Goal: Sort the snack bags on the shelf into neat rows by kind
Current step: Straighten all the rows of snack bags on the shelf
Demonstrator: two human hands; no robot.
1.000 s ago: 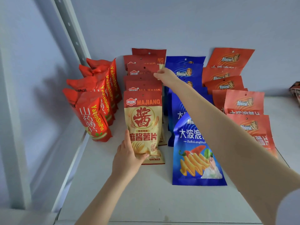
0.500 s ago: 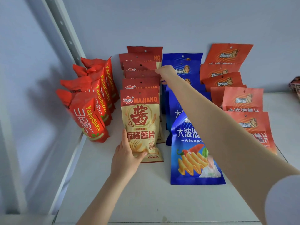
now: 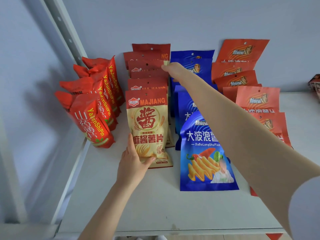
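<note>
Four rows of snack bags stand on the white shelf: red YaJunShiPin bags at the left, then beige-and-red Majiang bags, blue DaBoLang bags and orange bags. My left hand grips the lower left corner of the front Majiang bag, thumb across its face. My right hand reaches over the blue row and pinches the top right edge of a rear Majiang bag. My right forearm hides part of the blue and orange rows.
A perforated metal upright rises at the back left corner, with a side panel left of it. The back wall stands right behind the rows. A dark package sits at the far right edge. Bare shelf lies in front of the bags.
Both hands stay on the Majiang row almost as before; my right hand has slid slightly left along the rear bags. The view has shifted a little.
</note>
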